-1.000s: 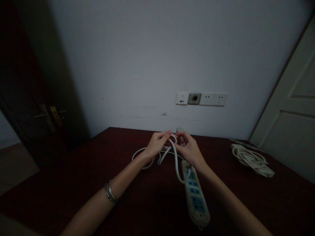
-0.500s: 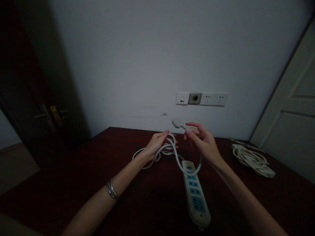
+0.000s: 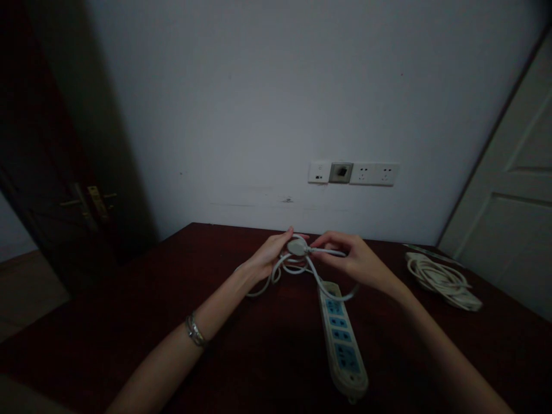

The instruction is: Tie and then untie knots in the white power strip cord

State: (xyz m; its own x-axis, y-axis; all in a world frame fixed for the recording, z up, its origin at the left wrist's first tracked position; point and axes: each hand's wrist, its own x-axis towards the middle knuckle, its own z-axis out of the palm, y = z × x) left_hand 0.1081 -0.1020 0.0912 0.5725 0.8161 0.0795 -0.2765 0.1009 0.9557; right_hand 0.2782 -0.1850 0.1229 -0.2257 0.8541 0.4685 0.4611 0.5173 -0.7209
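A looped white power cord [image 3: 321, 286] rests in my left hand [image 3: 271, 253], thumb up and the fingers partly hidden behind the loop. My right hand [image 3: 345, 253] pinches the cord just behind its white plug [image 3: 297, 247]. The plug lies over the loop, close to my left palm. Below the hands, a white power strip [image 3: 342, 339] with blue sockets lies lengthwise on the dark red table [image 3: 259, 356], and part of the cord hangs over its far end.
A second power strip [image 3: 468, 301] with its cord [image 3: 435, 276] coiled on it lies at the right. Wall sockets [image 3: 373, 174] are set in the wall behind the table. Doors stand at the left [image 3: 47, 230] and right [image 3: 513, 190].
My right hand has brought the plug down and left, from above the loop onto it beside my left hand. My left hand has barely moved.
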